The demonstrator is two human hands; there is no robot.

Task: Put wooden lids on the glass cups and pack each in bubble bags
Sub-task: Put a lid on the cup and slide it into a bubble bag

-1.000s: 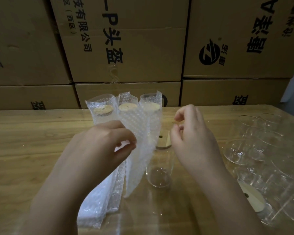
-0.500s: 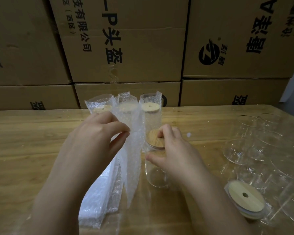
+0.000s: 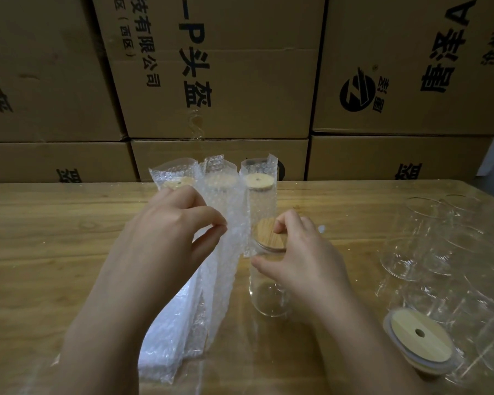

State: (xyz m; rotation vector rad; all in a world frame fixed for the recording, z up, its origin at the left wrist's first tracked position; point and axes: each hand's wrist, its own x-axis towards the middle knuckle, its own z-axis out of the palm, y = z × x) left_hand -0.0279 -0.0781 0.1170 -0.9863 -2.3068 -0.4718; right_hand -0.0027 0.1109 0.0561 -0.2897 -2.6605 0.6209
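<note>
Fingers (image 3: 213,222) of the left hand (image 3: 169,240): thumb and forefinger closed in a pinch on the edge of a bubble bag (image 3: 230,252). Bag hangs upright from the pinch, lower end reaching down to the tabletop (image 3: 54,238). Whether its mouth is open cannot be made out.

Right hand (image 3: 305,260): fingers curled round the rim of a wooden lid (image 3: 268,235), forefinger on the far edge, thumb at the near side. Lid lies on top of a glass cup (image 3: 268,297), which stands upright just right of the held bag. Hand covers the right part of lid and cup, so whether the lid is fully seated cannot be told.

Behind the hands, three packed cups (image 3: 260,183) stand in a row in bubble bags, lids showing through the wrap. Left hand hides the lower part of the leftmost; the held bag blurs the middle one.

By the left forearm a flat stack of bubble bags (image 3: 163,346) lies on the tabletop, partly under the arm.

Far right: empty glass cups (image 3: 428,246), clear on clear, count not readable, some cut by the frame edge. Near right: spare lids (image 3: 421,340) stacked, top one with a centre hole; number in the stack unclear.

Cardboard boxes (image 3: 226,81) with black print fill the background.
</note>
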